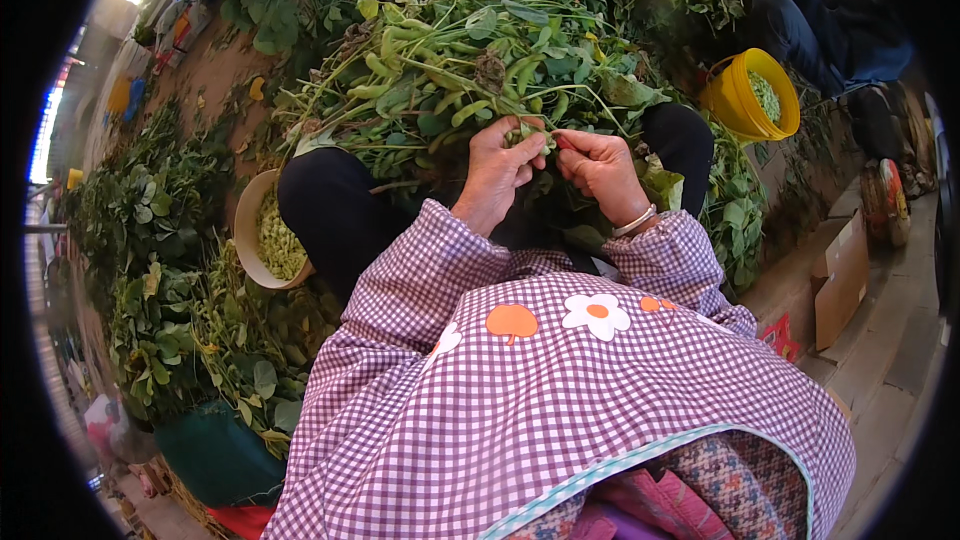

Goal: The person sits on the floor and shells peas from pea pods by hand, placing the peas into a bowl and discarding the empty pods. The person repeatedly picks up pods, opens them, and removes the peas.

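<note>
My left hand (pixel 501 165) is closed around green bean pods (pixel 525 136), held just above my lap. Close beside it, my right hand (pixel 604 169) has its thumb and finger pinched near the ends of those pods. Something small and red shows at its fingertips; whether it grips anything is hidden. A silvery bangle (pixel 634 220) circles the right wrist. Leafy bean plants (pixel 480 60) with many plump pods lie heaped over and beyond my knees.
A cream bowl (pixel 247 229) of shelled green beans stands by my left knee. Beyond my right knee is a yellow bucket (pixel 739 94) with beans inside. Another person (pixel 825 22) sits at upper right. More cut plants (pixel 157 210) lie left; a cardboard box (pixel 838 281) stands right.
</note>
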`<state>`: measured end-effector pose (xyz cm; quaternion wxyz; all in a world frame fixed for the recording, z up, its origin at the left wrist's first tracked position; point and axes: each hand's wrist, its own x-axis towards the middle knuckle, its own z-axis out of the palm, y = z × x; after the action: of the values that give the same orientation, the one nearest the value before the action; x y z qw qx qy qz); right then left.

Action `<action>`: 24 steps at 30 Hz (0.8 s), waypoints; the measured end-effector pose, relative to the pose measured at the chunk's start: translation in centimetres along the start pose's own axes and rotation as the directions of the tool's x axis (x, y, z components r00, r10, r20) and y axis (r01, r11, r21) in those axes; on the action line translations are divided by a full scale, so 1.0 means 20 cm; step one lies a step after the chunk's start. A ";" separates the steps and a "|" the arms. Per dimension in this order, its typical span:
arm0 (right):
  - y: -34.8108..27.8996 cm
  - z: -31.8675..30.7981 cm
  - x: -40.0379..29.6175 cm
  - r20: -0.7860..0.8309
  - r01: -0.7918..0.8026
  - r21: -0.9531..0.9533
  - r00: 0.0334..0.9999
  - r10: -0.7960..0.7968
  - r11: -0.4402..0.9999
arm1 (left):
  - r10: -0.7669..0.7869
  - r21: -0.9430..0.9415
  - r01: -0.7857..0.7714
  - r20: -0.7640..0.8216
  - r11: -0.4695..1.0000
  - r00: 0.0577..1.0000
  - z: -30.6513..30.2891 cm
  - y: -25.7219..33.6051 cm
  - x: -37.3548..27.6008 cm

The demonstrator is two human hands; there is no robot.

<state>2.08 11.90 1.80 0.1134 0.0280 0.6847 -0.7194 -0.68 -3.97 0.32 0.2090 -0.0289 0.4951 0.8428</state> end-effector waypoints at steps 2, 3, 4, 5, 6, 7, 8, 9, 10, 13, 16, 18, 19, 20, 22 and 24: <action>0.01 -0.01 -0.01 0.002 -0.061 0.163 0.998 0.061 0.985 | 0.013 -0.050 -0.013 -0.002 0.999 1.000 0.00 -0.01 -0.01; 0.01 0.00 -0.01 0.015 -0.090 0.243 0.996 0.089 0.966 | 0.023 -0.073 -0.024 -0.004 0.997 1.000 0.01 -0.01 -0.01; 0.01 0.00 -0.01 0.002 -0.078 0.256 0.997 0.081 0.964 | 0.034 -0.096 -0.035 -0.007 0.995 0.999 0.01 -0.01 -0.01; 0.01 0.01 -0.02 -0.010 -0.067 0.268 0.997 0.072 0.961 | 0.041 -0.090 -0.043 -0.025 0.995 0.999 0.02 -0.03 0.00; 0.01 0.01 -0.04 -0.030 -0.055 0.278 0.997 0.066 0.959 | 0.011 -0.059 -0.016 -0.073 0.998 0.997 0.03 -0.04 0.00; 0.01 0.03 -0.03 -0.066 -0.014 0.238 0.997 0.031 0.971 | -0.017 -0.030 0.014 -0.121 0.999 0.993 0.03 -0.05 -0.01; 0.02 0.07 -0.03 -0.101 0.026 0.197 0.995 -0.006 0.980 | -0.013 -0.041 0.007 -0.137 0.999 0.991 0.03 -0.05 -0.01; 0.02 0.08 -0.03 -0.139 0.063 0.153 0.989 -0.042 0.986 | -0.012 -0.053 0.004 -0.150 0.999 0.989 0.02 -0.06 -0.02; 0.02 0.08 -0.03 -0.117 0.082 0.129 0.991 -0.067 0.988 | -0.012 -0.066 0.001 -0.163 0.998 0.987 0.02 -0.06 -0.03; 0.08 0.10 0.01 -0.168 0.217 -0.086 0.959 -0.229 0.972 | 0.016 -0.138 -0.032 -0.117 0.990 0.993 0.00 -0.08 -0.02; 0.09 0.12 0.03 -0.185 0.255 -0.132 0.943 -0.277 0.958 | -0.027 -0.205 -0.012 -0.185 0.979 0.982 0.05 -0.05 -0.03; 0.12 0.13 0.05 -0.174 0.281 -0.129 0.938 -0.301 0.951 | -0.024 -0.222 -0.015 -0.171 0.975 0.985 0.03 -0.05 -0.02; 0.13 0.13 0.06 -0.166 0.280 -0.102 0.941 -0.294 0.955 | -0.023 -0.229 -0.015 -0.163 0.973 0.986 0.03 -0.05 -0.02; 0.14 0.13 0.07 -0.158 0.279 -0.075 0.945 -0.287 0.957 | -0.024 -0.236 -0.016 -0.164 0.972 0.986 0.03 -0.05 -0.03; 0.14 0.14 0.08 -0.145 0.291 -0.096 0.942 -0.303 0.952 | -0.024 -0.252 -0.018 -0.165 0.968 0.986 0.03 -0.04 -0.04; 0.14 0.15 0.08 -0.135 0.296 -0.110 0.941 -0.309 0.949 | -0.018 -0.251 -0.025 -0.167 0.968 0.986 0.03 -0.05 -0.03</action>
<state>1.42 8.71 -1.05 -0.0494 -0.0285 0.7185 -0.6932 0.42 -3.28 -0.04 0.1597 -0.1255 0.4000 0.8937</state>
